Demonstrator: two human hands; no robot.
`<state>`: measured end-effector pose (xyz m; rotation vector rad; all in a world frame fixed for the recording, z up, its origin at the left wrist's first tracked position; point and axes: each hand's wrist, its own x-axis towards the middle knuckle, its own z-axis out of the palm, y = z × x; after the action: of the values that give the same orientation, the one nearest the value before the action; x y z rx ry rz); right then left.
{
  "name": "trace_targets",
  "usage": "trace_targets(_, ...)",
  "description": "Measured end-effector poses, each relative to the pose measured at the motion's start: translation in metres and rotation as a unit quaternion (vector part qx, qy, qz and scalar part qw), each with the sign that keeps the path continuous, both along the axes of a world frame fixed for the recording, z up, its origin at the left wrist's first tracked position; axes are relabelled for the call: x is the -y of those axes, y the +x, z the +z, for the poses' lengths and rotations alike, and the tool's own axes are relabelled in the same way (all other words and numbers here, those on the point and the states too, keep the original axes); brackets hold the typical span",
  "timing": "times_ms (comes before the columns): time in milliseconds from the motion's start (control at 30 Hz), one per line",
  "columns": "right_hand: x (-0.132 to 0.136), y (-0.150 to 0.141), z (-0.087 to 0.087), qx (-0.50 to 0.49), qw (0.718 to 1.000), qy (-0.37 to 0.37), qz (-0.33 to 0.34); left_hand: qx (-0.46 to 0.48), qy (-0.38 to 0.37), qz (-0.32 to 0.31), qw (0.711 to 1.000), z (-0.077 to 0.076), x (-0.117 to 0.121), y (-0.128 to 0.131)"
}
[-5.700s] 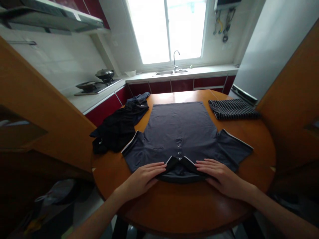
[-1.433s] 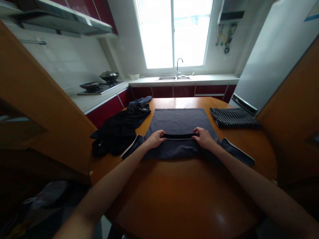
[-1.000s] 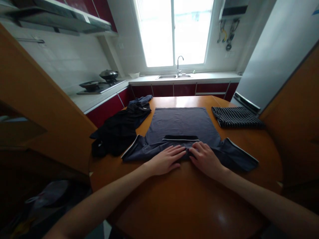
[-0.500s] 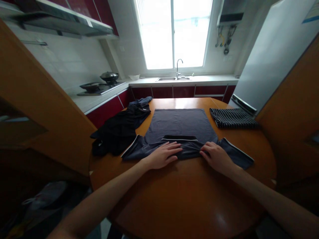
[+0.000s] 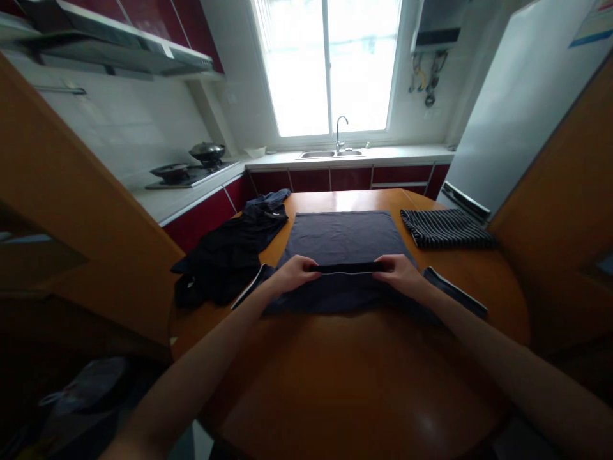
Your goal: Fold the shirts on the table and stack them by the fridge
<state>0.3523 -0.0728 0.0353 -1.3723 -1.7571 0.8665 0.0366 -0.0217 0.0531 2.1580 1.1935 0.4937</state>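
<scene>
Against the frame half a second earlier, both of my grips are shifted off the cloth in front of the collar and onto the collar's two ends. My left grip (image 5: 294,273) pinches one end of the black collar (image 5: 347,268), thumb against fingers; my right grip (image 5: 401,273) pinches the other, and the collar runs nearly straight between them. The grey shirt (image 5: 345,233) lies on the bench (image 5: 364,383), its hem toward the far edge, its white-trimmed sleeves out toward the left and right edges. Dark clothes (image 5: 227,255) lie heaped along the left edge, near the left sleeve. A folded striped cloth (image 5: 447,228) sits by the far right edge, apart from the shirt.
</scene>
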Motion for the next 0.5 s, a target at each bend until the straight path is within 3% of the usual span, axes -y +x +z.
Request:
trace_targets(133,0.075,0.008,0.009,0.048,0.989,0.094,0.102,0.026,0.129,-0.116,0.984,0.012,0.074,-0.018)
trace_targets(267,0.137,0.006,-0.002,0.172,0.956,0.124,0.204,-0.068,0.223,-0.22,0.947,-0.005,0.141,-0.034)
trace_targets(367,0.154,0.004,-0.006,0.22,0.931,0.12,0.266,-0.093,0.209,-0.268,0.936,-0.013,0.161,-0.038)
trace_targets(433,0.15,0.002,-0.004,0.196,0.936,0.133,0.259,-0.07,0.193,-0.24,0.949,-0.012,0.161,-0.034)
trace_targets(500,0.138,-0.004,-0.003,0.166,0.948,0.175,0.208,-0.034,0.203,-0.179,0.962,-0.009,0.155,-0.023)
